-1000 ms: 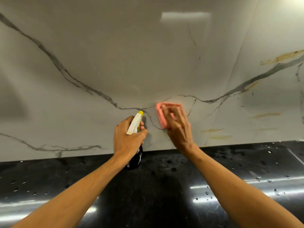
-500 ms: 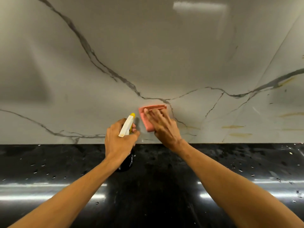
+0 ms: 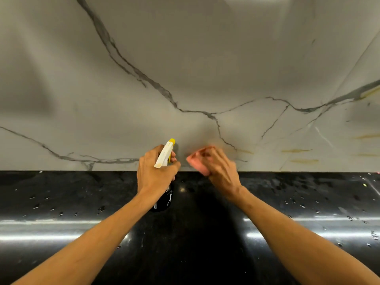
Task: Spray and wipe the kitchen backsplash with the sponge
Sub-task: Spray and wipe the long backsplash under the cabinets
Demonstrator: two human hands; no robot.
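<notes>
Left hand (image 3: 156, 175) grips the bottle (image 3: 164, 154), aimed at backsplash (image 3: 205, 58) — ready to spray; right hand (image 3: 223, 171) presses sponge (image 3: 197, 164) flat — to wipe.

Pink rectangular sponge (image 3: 197, 164) (motion-blurred) lies against the grey-veined white marble backsplash (image 3: 205, 68), low at frame centre; just left, black spray bottle with white-and-yellow trigger head (image 3: 163, 156), nozzle wallward.

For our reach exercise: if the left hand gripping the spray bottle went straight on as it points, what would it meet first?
Probably the white, grey-veined marble backsplash, met nozzle-first by the yellow-tipped black spray bottle; the blurred pink sponge sits right of that line. Depth unclear.
</notes>
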